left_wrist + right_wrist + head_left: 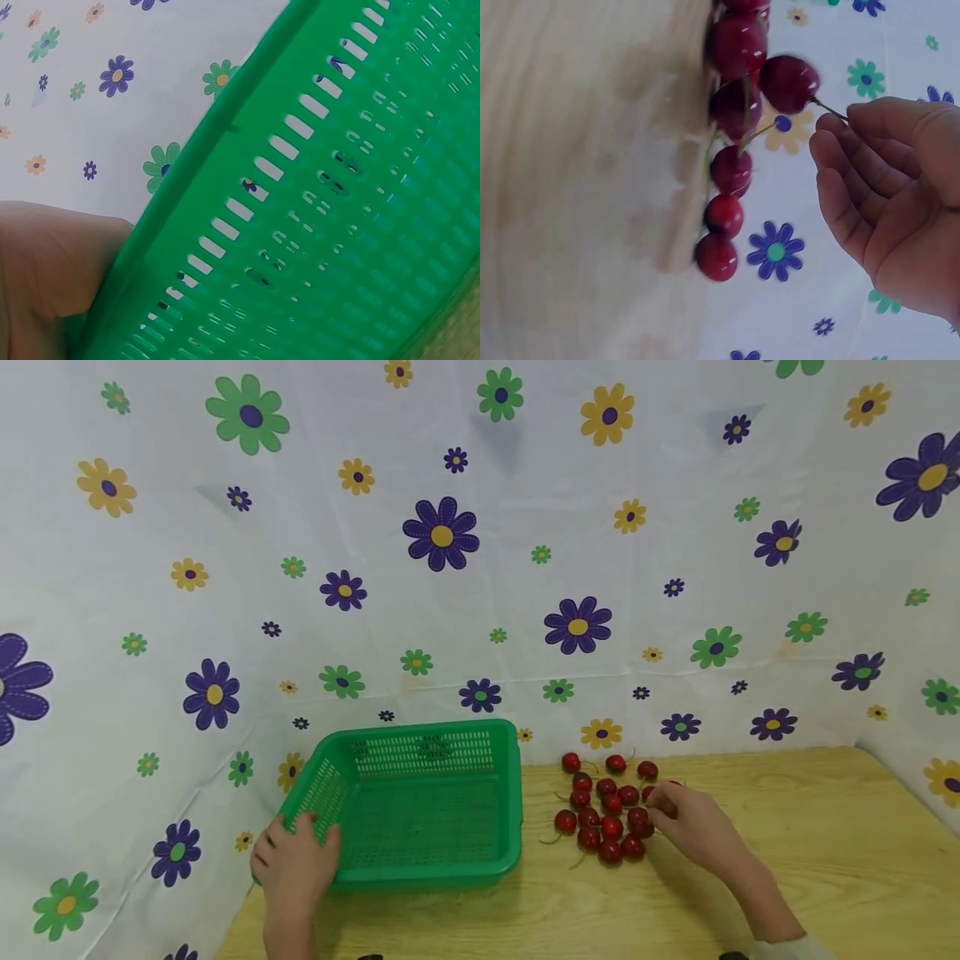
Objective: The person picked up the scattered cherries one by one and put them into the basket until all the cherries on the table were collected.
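A green plastic basket (420, 877) with slotted walls stands on the table, its inside bare. My left hand (296, 860) grips the basket's rim at the near left corner; in the left wrist view part of that hand (60, 262) shows against the rim. To the right of the basket lies a loose cluster of dark red cherries (588, 818), some with green stems. At the cluster's right side, my right hand (697, 827) pinches a stem (829, 109) between thumb and fingers. From that stem hangs one cherry (789, 84), in front of the others in the right wrist view.
The light wooden table (810, 843) extends right of the cherries. A white sheet printed with flowers (525, 593) rises behind and at both sides of the table. The basket's far wall stands close to the sheet.
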`<control>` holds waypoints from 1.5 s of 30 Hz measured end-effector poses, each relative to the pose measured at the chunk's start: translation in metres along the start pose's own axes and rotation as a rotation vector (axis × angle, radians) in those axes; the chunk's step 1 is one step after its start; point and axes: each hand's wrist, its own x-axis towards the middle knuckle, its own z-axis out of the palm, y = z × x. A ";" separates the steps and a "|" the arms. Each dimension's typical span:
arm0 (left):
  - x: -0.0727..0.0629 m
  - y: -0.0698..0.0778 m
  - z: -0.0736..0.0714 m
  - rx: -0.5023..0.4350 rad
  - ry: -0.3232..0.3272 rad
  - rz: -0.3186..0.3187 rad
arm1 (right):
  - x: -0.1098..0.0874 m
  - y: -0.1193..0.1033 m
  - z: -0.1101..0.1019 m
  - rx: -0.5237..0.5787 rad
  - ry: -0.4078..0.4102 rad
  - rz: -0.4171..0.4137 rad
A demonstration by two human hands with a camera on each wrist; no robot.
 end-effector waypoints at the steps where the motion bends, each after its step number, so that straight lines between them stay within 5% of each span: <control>1: 0.000 0.000 -0.001 -0.012 0.010 -0.003 | 0.001 -0.003 0.000 0.000 0.009 -0.006; 7: 0.002 -0.001 -0.003 -0.063 0.080 -0.083 | 0.007 -0.026 -0.002 0.039 0.027 -0.037; 11: 0.001 -0.002 -0.004 -0.074 0.070 -0.128 | 0.011 -0.048 0.001 0.082 0.058 -0.048; 18: 0.000 -0.003 -0.004 -0.082 0.040 -0.133 | 0.025 -0.085 0.014 0.223 0.210 -0.074; 25: 0.002 -0.006 -0.002 -0.071 0.034 -0.130 | 0.041 -0.116 0.033 0.336 0.222 -0.157; 35: 0.003 -0.007 -0.001 -0.069 0.024 -0.139 | 0.054 -0.145 0.069 0.268 0.154 -0.241; 45: 0.001 -0.006 -0.001 -0.061 0.039 -0.135 | 0.067 -0.158 0.097 0.037 0.067 -0.345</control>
